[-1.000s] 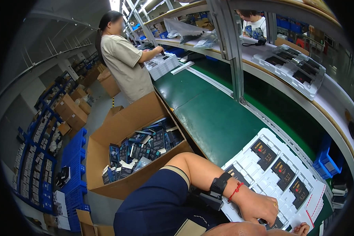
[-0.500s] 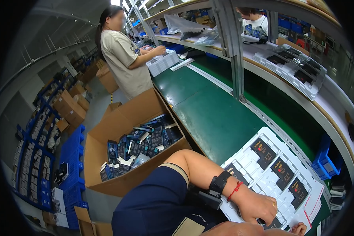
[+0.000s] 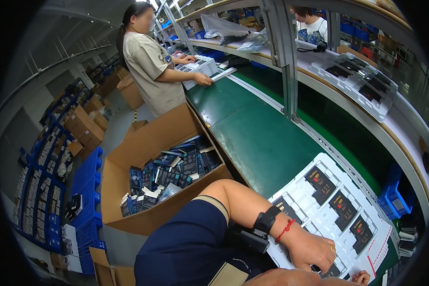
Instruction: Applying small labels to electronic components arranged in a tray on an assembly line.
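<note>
A white molded tray [image 3: 298, 217] lies on the green bench at lower right, with flat black battery packs [image 3: 343, 209] in its pockets. My left hand [image 3: 312, 250], with a black wrist strap and red bracelet above it, bends over the tray's near end. Its fingers are curled down beside another black pack [image 3: 332, 271]; a small dark bit shows between them, too hidden to name. At the tray's near right corner my right hand [image 3: 361, 277] shows only curled fingers, at the edge of white sheets with red-marked borders [image 3: 377, 250].
Left of the bench stands an open cardboard box [image 3: 148, 138] full of small dark printed boxes [image 3: 174, 174]. A co-worker [image 3: 150, 66] stands beyond it beside stacked white trays [image 3: 202, 66]. Clear plastic trays [image 3: 355, 81] rest on the shelf at right, above a blue bin [image 3: 395, 195].
The co-worker's nearer hand has moved from the stacked trays down to the bench edge. My two hands look nearly still over the tray.
</note>
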{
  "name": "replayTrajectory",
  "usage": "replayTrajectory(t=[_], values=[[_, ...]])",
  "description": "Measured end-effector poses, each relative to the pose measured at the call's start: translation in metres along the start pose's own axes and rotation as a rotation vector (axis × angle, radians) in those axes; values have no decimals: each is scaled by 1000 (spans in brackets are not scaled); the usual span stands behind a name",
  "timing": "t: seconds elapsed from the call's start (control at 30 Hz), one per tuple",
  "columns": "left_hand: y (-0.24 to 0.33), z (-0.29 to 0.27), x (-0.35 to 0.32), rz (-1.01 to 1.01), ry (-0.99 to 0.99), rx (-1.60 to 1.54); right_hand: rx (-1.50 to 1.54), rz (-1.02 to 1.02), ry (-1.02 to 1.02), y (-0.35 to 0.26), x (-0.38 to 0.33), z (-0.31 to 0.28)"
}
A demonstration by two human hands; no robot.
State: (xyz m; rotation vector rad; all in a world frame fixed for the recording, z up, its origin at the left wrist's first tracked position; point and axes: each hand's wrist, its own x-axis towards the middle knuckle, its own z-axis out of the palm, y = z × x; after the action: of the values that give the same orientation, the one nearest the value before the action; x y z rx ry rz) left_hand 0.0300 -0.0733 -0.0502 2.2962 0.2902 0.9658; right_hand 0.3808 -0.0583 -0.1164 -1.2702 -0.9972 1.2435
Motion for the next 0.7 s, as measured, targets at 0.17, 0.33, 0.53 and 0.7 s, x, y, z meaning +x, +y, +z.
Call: replayTrajectory(t=[0.17, 0.33, 0.53, 0.7], values=[[-1, -1, 1, 16, -3, 12, 42, 42, 4, 0, 1, -8], [4, -4, 1, 1, -33, 19, 85, -22, -91, 18, 10, -29], [18, -23, 3, -58, -191, -14, 60, -66, -208, 22, 13, -28], [19, -26, 5, -66, -199, -45, 123, -61, -49, 11, 2, -3]])
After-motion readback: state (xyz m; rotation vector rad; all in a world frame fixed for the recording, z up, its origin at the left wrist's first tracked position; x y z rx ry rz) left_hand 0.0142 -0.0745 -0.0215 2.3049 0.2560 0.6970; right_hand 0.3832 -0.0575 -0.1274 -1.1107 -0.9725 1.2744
